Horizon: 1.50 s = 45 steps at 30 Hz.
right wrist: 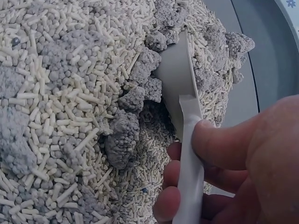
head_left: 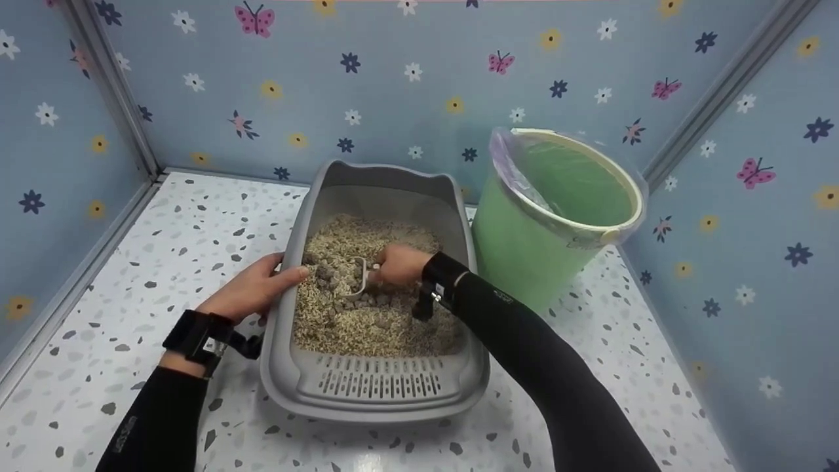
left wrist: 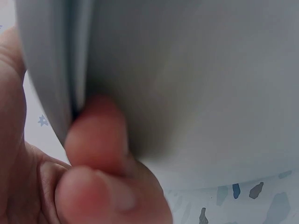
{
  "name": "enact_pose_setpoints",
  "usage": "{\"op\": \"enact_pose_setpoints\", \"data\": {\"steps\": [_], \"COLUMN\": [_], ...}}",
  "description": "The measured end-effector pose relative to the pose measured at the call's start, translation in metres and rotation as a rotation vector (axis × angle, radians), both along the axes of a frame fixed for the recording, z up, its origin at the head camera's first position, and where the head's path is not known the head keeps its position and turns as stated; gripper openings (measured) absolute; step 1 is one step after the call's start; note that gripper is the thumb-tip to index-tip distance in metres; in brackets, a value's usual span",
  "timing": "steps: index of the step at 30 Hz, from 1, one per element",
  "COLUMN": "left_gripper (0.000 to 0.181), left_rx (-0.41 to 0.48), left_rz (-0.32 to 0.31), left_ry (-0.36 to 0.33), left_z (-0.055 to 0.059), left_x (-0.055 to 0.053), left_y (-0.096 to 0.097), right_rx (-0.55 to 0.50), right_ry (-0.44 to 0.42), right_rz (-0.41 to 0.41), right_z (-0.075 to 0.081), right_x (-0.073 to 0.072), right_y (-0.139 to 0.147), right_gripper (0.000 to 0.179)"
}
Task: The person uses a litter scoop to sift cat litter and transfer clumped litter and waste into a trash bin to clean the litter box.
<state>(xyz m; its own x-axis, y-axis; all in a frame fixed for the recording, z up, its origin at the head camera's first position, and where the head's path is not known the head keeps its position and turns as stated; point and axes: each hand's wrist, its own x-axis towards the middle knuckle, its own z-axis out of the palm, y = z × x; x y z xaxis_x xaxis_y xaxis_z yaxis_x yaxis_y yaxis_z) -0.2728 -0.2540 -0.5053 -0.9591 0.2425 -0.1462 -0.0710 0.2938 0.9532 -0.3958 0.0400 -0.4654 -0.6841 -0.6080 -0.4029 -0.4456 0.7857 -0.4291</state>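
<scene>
A grey litter box holds pale pellet litter with several grey clumps in it. My right hand grips the handle of a light grey litter scoop, thumb on one side and fingers curled round the other. The scoop's head is partly sunk in the litter beside the clumps. At the box's left side, my left hand holds the rim, its thumb over the top edge and its fingers curled under the outside.
A green bin with a clear purplish bag liner stands right of the litter box, close to its side. Blue patterned walls enclose the back and both sides. The surface below is white with grey speckles.
</scene>
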Motion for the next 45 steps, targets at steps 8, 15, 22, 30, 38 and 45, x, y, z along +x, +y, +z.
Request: {"op": "enact_pose_setpoints", "data": {"steps": [8,15,22,30,38,45], "left_gripper": [0.095,0.093,0.095,0.097,0.096,0.095], "left_rx": [-0.028,-0.021,-0.025,-0.031,-0.036,-0.038], "left_rz": [-0.002,-0.004,-0.007,0.013,0.016,0.006], "left_ry": [0.003,0.0,-0.004,-0.014,-0.019,-0.011], "left_z": [0.0007,0.0019,0.0003,0.0022,0.0026,0.0014], "left_x": [-0.0011,-0.0015,-0.0027,-0.0024,-0.0015,-0.0014], "left_y": [-0.0005,-0.0017,-0.0013,-0.0002,-0.0002,0.0003], "right_rx": [0.005,-0.013,-0.032,-0.073,-0.088,-0.125], "right_ry": [0.03,0.027,0.007,-0.006,0.063,0.052], "right_rz": [0.013,0.008,-0.015,-0.086,-0.067,-0.081], "right_z": [0.0005,0.0003,0.0009,-0.0018,-0.0047,-0.0041], "right_x": [-0.0004,0.0003,0.0018,0.0021,0.0036,0.007], "right_y": [-0.0009,-0.0008,-0.0003,-0.001,-0.0032,-0.0022], "right_gripper": [0.052,0.055,0.054,0.056,0.054,0.051]}}
